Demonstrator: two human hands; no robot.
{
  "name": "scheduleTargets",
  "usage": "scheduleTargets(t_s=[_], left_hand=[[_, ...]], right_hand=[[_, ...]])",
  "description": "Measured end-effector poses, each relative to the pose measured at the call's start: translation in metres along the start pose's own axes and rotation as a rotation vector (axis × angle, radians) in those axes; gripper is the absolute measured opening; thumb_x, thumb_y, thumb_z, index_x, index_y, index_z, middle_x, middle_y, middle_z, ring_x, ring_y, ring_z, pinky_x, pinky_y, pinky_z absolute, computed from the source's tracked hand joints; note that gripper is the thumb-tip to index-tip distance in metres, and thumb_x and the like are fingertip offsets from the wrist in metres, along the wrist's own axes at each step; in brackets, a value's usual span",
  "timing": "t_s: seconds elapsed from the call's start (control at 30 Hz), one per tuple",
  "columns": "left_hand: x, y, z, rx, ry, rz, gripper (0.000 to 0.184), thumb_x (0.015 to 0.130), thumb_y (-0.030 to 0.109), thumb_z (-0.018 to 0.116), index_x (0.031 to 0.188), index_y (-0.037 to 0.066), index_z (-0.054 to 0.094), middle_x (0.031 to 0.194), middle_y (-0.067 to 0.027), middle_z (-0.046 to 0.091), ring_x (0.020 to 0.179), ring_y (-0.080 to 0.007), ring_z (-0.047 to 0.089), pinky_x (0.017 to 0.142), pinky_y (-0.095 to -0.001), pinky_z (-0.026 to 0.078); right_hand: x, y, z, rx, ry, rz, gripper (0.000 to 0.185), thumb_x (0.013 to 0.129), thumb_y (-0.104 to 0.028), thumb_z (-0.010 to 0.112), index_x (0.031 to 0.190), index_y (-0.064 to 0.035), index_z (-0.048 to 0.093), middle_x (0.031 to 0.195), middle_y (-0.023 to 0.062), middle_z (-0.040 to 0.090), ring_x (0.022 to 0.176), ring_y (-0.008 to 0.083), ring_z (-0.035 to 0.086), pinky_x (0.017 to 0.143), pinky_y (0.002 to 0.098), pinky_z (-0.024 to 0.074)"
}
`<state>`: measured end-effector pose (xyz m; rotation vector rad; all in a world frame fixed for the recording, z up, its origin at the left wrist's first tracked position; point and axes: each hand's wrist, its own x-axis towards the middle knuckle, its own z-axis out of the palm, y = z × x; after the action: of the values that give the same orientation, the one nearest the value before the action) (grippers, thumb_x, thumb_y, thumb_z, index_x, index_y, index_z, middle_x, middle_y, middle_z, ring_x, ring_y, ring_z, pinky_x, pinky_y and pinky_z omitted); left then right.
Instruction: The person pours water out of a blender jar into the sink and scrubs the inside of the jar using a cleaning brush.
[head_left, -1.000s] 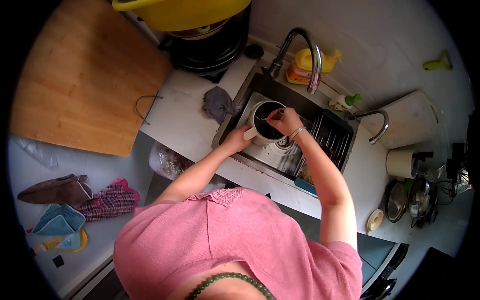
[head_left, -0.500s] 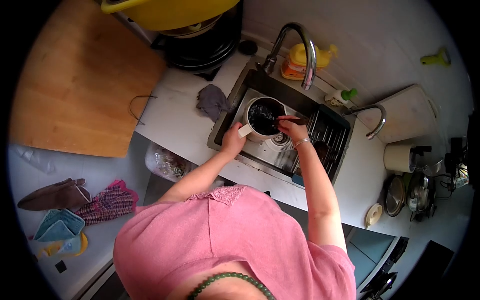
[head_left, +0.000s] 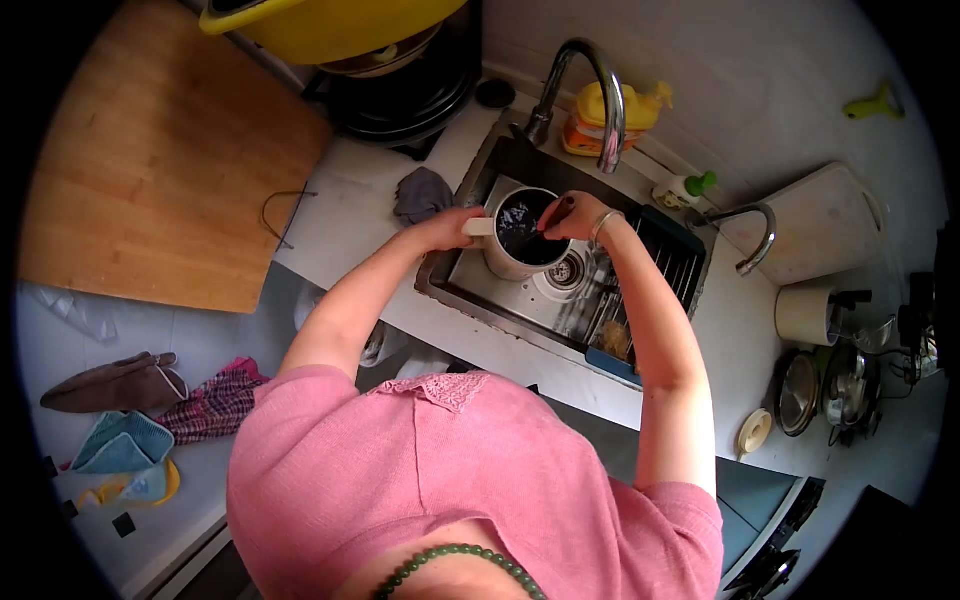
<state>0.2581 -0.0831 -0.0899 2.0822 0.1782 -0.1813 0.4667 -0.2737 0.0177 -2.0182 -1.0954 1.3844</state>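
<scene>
A light-coloured pot (head_left: 508,268) with dark liquid inside is held over the left part of the sink (head_left: 535,308). My left hand (head_left: 445,229) is closed on the pot's pale handle, at the pot's left side. At the right rim, my right hand (head_left: 580,217) grips a dark brown stick-like handle (head_left: 562,211), whose lower end is hidden by the fingers and the liquid. The sink drain (head_left: 566,270) shows just beside the pot.
Behind the sink stand a curved faucet (head_left: 607,100) and a yellow bottle (head_left: 590,120). A grey cloth (head_left: 423,196) lies left of the sink. A drying rack (head_left: 655,265) fills its right side. A wooden board (head_left: 165,150) is far left.
The left hand and pot handle have swung up and to the left, turning the pot. My right hand has moved about the pot's right rim with the brown handle, first lower, then higher again.
</scene>
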Motion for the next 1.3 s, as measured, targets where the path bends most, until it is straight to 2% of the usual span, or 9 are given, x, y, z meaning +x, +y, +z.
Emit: scheduleTargets(t_s=[0.3,0.63,0.7,0.77,0.9,1.1,1.13,1.2,1.3], left_hand=[[0.016,0.0,0.017,0.103,0.268,-0.006,0.028,0.07,0.004,0.072,0.095,0.005,0.059,0.091,-0.0165,0.065,0.089,-0.035,0.063,0.073,-0.0393,0.049],[0.005,0.006,0.025,0.137,0.393,-0.053,0.017,0.073,-0.001,0.06,0.089,0.005,0.059,0.085,-0.0186,0.064,0.087,-0.0392,0.062,0.069,-0.0432,0.047],[0.004,0.006,0.025,0.138,0.39,-0.07,0.017,0.073,-0.001,0.06,0.089,0.005,0.059,0.085,-0.0184,0.064,0.087,-0.0392,0.062,0.069,-0.0432,0.047],[0.002,0.009,0.025,0.157,0.386,-0.092,0.017,0.074,0.0,0.06,0.09,0.005,0.059,0.086,-0.0182,0.064,0.088,-0.0387,0.062,0.069,-0.043,0.047],[0.005,-0.005,0.03,0.17,0.416,-0.064,0.016,0.075,0.0,0.06,0.09,0.005,0.058,0.086,-0.0181,0.064,0.087,-0.0388,0.062,0.069,-0.0428,0.047],[0.003,-0.003,0.028,0.06,0.371,-0.133,0.037,0.068,0.009,0.075,0.102,0.007,0.06,0.097,-0.0166,0.066,0.094,-0.0358,0.063,0.075,-0.0433,0.049],[0.002,-0.001,0.029,0.093,0.38,-0.14,0.038,0.067,0.009,0.076,0.102,0.006,0.06,0.096,-0.0166,0.066,0.094,-0.0355,0.063,0.074,-0.0432,0.049],[0.002,0.0,0.029,0.126,0.386,-0.146,0.038,0.067,0.009,0.076,0.101,0.006,0.059,0.095,-0.0167,0.066,0.093,-0.0352,0.064,0.074,-0.0432,0.049],[0.002,0.004,0.028,0.099,0.371,-0.157,0.037,0.066,0.01,0.077,0.099,0.005,0.059,0.094,-0.0164,0.066,0.092,-0.0354,0.064,0.073,-0.0432,0.049]], right_hand=[[0.014,0.034,0.028,1.035,0.551,0.038,0.015,0.084,-0.012,0.067,0.093,-0.0003,0.066,0.083,0.0121,0.066,0.071,0.0286,0.07,0.061,0.0339,0.0602],[0.004,-0.022,-0.008,-0.03,-0.129,0.2,0.01,0.078,-0.014,0.072,0.084,-0.0054,0.071,0.081,0.0077,0.07,0.062,0.0184,0.069,0.057,0.0295,0.0572],[0.026,-0.025,0.0,-0.213,-0.137,0.135,0.015,0.071,-0.016,0.074,0.084,-0.01,0.07,0.079,0.0072,0.069,0.065,0.0233,0.069,0.059,0.0333,0.0567],[0.046,-0.035,0.014,-0.852,-0.152,-0.243,0.013,0.072,-0.018,0.069,0.083,-0.0131,0.071,0.084,0.0097,0.07,0.074,0.0302,0.068,0.067,0.0376,0.0549],[0.045,-0.049,0.047,-1.141,-0.267,-0.505,0.015,0.071,-0.016,0.067,0.086,-0.0137,0.071,0.085,0.0116,0.07,0.084,0.0335,0.066,0.071,0.041,0.0524],[-0.01,-0.001,0.026,-0.464,0.28,-0.443,0.026,0.073,-0.01,0.078,0.097,-0.0066,0.07,0.088,0.0132,0.065,0.08,0.0257,0.067,0.069,0.0352,0.0537],[-0.024,0.001,0.025,-0.47,0.28,-0.444,0.026,0.073,-0.01,0.078,0.097,-0.0066,0.07,0.088,0.0132,0.065,0.08,0.0257,0.067,0.069,0.0352,0.0537],[-0.052,0.002,0.029,0.244,0.246,0.123,0.038,0.08,-0.02,0.077,0.114,-0.0084,0.065,0.096,0.0106,0.064,0.082,0.023,0.068,0.071,0.0348,0.0555],[-0.079,0.008,0.039,0.74,0.169,0.131,0.047,0.087,-0.031,0.071,0.125,-0.0087,0.056,0.1,0.0082,0.063,0.081,0.0223,0.068,0.072,0.0364,0.0574]])
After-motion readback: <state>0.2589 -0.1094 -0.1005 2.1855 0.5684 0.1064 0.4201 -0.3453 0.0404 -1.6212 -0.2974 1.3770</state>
